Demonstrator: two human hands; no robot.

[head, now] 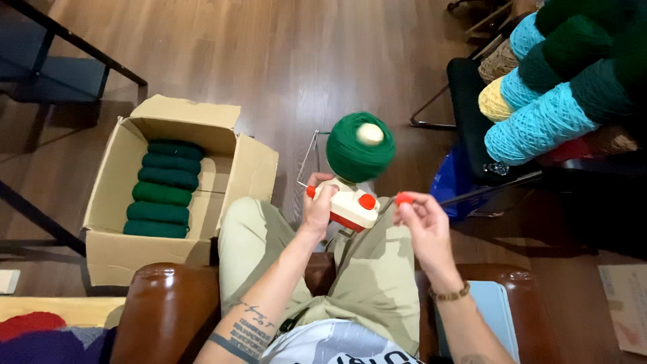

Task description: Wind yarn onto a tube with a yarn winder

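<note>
Winding green yarn on a lap-held winder

Left hand (318, 209) clasps the white winder (350, 205) under its green ball (360, 156); right hand (421, 226) pinches the red crank knob (403, 198); cardboard box (111, 253) sits left.

A single head-worn camera looks steeply down from above the seated person's lap, close over the yarn winder (350, 202). Left of the winder it takes in a cardboard box (114, 249); right of it, stacked yarn cones (539, 125).
</note>
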